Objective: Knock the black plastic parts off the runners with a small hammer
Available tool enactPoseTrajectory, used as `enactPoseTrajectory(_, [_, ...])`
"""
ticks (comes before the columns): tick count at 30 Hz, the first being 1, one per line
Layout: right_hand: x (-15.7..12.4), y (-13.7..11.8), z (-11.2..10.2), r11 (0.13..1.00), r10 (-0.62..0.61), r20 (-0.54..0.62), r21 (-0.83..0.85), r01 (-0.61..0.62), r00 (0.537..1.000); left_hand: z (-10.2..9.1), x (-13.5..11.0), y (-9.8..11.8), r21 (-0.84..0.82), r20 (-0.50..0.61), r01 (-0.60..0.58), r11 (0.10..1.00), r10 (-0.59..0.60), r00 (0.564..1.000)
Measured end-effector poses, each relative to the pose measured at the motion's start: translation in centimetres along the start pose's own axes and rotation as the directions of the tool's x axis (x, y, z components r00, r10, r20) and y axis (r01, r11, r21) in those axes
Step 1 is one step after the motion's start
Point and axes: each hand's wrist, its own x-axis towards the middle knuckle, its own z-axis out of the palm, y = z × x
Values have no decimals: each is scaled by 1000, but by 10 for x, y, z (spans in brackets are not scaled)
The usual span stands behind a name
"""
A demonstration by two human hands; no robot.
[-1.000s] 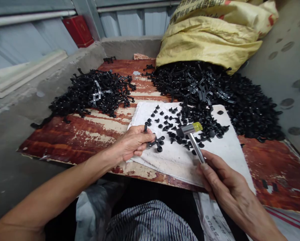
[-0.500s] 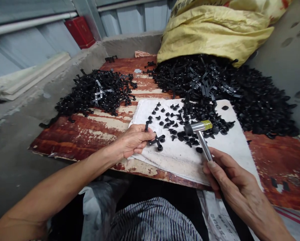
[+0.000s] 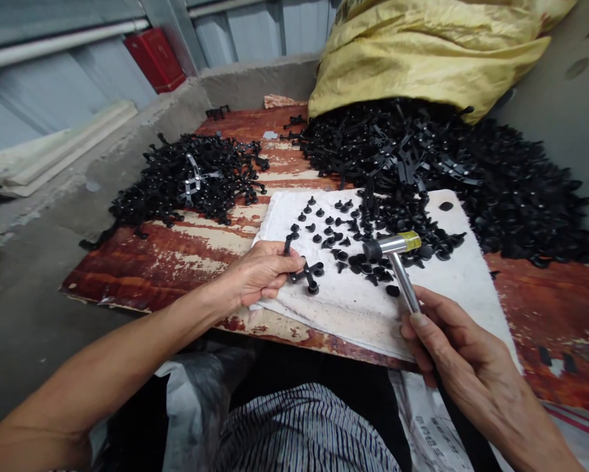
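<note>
My left hand [image 3: 260, 272] is closed on a black cross-shaped plastic part [image 3: 307, 274] that lies on a white cloth [image 3: 353, 308]. My right hand [image 3: 452, 344] grips the metal handle of a small hammer [image 3: 397, 262], whose head with one black and one yellow face hovers just above the cloth, right of the cross part. Several small black caps [image 3: 331, 229] are scattered on the cloth behind the part.
The cloth rests on a worn red board [image 3: 176, 255]. A heap of assembled black crosses [image 3: 191, 180] lies at the left back. A large pile of black parts [image 3: 446, 177] spills from a yellow sack [image 3: 422, 52] at the right back. A grey concrete wall stands on the right.
The hammer head has risen slightly and shifted right. My left hand keeps hold of the cross part in the same spot. The view has tilted a little.
</note>
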Motion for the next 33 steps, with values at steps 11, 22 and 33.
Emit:
enactPoseTrajectory(11, [0, 4, -2, 998, -2, -8, -58, 2, 1000, -1, 2, 2, 49, -9, 6, 999, -5, 1000])
enactPoseTrajectory(22, [-2, -4, 0, 887, -344, 66, -306, 347, 937, -2, 7, 14, 303, -19, -38, 952, 45, 999])
enactPoseTrajectory(33, [1, -27, 6, 645, -575, 262, -437, 627, 775, 2, 7, 19, 422, -29, -44, 906, 61, 998])
